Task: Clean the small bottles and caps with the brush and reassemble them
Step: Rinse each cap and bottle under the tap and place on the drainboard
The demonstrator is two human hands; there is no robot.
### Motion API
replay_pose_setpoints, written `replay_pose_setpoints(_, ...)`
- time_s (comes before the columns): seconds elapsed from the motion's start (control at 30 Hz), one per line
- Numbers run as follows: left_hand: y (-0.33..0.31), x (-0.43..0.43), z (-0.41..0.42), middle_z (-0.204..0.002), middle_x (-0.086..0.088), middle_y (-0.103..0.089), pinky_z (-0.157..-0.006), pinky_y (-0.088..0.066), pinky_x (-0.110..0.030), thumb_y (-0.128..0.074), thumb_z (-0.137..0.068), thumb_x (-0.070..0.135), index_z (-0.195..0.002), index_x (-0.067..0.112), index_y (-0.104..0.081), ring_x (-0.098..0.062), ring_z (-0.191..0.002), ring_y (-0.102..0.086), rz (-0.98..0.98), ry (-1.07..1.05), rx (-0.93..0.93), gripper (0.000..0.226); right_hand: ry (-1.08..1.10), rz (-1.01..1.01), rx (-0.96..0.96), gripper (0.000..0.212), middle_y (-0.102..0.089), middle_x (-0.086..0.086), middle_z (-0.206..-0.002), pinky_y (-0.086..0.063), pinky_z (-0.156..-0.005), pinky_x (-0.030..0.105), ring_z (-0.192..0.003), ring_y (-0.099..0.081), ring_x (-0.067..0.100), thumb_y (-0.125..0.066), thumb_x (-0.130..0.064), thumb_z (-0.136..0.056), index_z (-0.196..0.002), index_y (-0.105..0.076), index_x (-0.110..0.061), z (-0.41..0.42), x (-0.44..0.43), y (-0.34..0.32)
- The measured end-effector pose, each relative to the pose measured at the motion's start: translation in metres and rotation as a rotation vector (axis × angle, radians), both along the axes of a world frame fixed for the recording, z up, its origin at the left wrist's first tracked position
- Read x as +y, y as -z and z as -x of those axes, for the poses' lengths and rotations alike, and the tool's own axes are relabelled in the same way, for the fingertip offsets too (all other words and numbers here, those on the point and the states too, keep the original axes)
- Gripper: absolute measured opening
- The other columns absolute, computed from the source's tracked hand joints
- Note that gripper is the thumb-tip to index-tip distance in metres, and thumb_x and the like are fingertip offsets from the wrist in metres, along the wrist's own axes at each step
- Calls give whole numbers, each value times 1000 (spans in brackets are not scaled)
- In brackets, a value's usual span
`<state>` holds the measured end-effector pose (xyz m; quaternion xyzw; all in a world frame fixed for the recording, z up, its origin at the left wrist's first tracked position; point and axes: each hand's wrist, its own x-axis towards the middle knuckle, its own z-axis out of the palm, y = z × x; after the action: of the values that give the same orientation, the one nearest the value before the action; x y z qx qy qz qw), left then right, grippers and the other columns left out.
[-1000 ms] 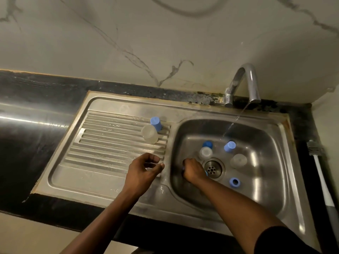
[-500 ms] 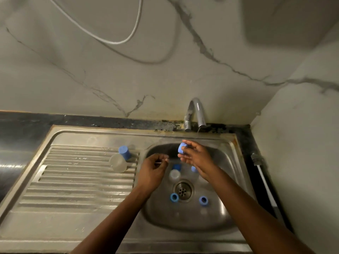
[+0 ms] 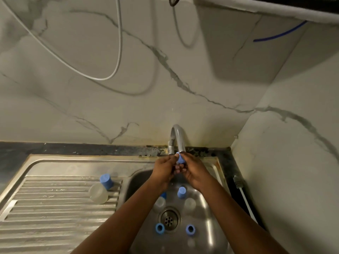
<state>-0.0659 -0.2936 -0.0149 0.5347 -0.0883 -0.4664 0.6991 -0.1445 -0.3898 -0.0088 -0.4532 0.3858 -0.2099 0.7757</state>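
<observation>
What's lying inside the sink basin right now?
Around the drain: left clear bottle with a blue piece behind it, right clear bottle, upright blue cap, left open cap, right open cap. The left forearm and right forearm hide parts of the basin.

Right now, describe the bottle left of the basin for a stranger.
Left of the sink basin is the ridged draining board. The clear bottle sits there, the only bottle outside the basin, a blue cap against its far side.
</observation>
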Motion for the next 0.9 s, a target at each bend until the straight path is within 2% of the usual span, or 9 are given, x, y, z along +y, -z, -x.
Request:
replay_pose_setpoints(0.13, -3, 0, 9, -81, -16, -72, -58, -58, -24, -59, -107, 20, -116, -8, -70, -17, -63, -68, 61, -50, 203, 32, 128, 36, 85, 19, -76, 14, -79, -58, -56, 30, -59, -70, 19, -65, -19, -99, -104, -76, -4, -1, 7, 4)
replay_pose_setpoints(0.23, -2, -1, 9, -80, -15, -74, -60, -60, -25, -57, -108, 20, -117, -7, -70, -17, -64, -70, 64, -76, 247, 32, 150, 58, 99, 21, -79, 15, -91, -63, -78, 41, -83, -77, 30, -66, -24, -99, -106, -77, -8, -6, 10, 9)
replay_pose_setpoints(0.27, -2, -1, 8, -76, -13, -73, -61, -60, -25, -57, -108, 21, -118, -7, -70, -16, -62, -70, 52, -81, 253, 33, 152, 45, 85, 21, -79, 16, -94, -62, -80, 41, -86, -76, 31, -65, -23, -100, -108, -77, -7, -6, 11, 10)
replay_pose_setpoints(0.4, 0, -8, 3, -65, -5, -67, -59, -55, -25, -65, -103, 32, -116, -6, -72, -12, -54, -62, -28, -100, 213, 40, 112, 54, 61, 20, -76, 15, -93, -57, -67, 32, -80, -72, 22, -62, -25, -102, -112, -75, -13, -6, 14, 10)
replay_pose_setpoints(0.53, 3, -20, 4, -63, -6, -63, -53, -47, -28, -69, -101, 39, -109, -3, -75, -15, -53, -55, -121, -138, 174, 44, 84, 51, 69, 19, -68, 14, -80, -52, -57, 30, -65, -64, 19, -61, -24, -102, -111, -74, -13, -5, 13, 7)
replay_pose_setpoints(0.6, 2, -24, 8, -66, -7, -65, -52, -45, -29, -65, -103, 39, -110, -1, -75, -16, -54, -56, -145, -127, 152, 42, 111, 39, 91, 20, -69, 8, -69, -52, -53, 29, -56, -63, 16, -60, -21, -102, -110, -74, -10, -3, 10, 3)
replay_pose_setpoints(0.7, 2, -24, 13, -61, -2, -60, -49, -42, -27, -58, -107, 32, -116, 0, -72, -13, -50, -50, -154, -99, 165, 36, 194, 39, 151, 21, -75, 15, -75, -59, -62, 37, -62, -70, 26, -63, -24, -100, -103, -76, -8, -6, 8, 0)
replay_pose_setpoints(0.83, 1, -24, 15, -62, -1, -57, -48, -42, -24, -53, -110, 27, -119, -2, -71, -11, -51, -48, -136, -88, 175, 36, 250, 9, 205, 36, -74, 16, -73, -53, -48, 29, -53, -66, 24, -63, -38, -101, -95, -77, -5, -8, 6, 3)
replay_pose_setpoints(0.9, 2, -21, 14, -64, -2, -58, -48, -43, -23, -55, -109, 27, -121, -5, -70, -11, -52, -48, -115, -80, 167, 38, 243, -3, 225, 43, -75, 17, -75, -59, -56, 36, -58, -68, 28, -61, -45, -101, -96, -78, -5, -9, 4, 8)
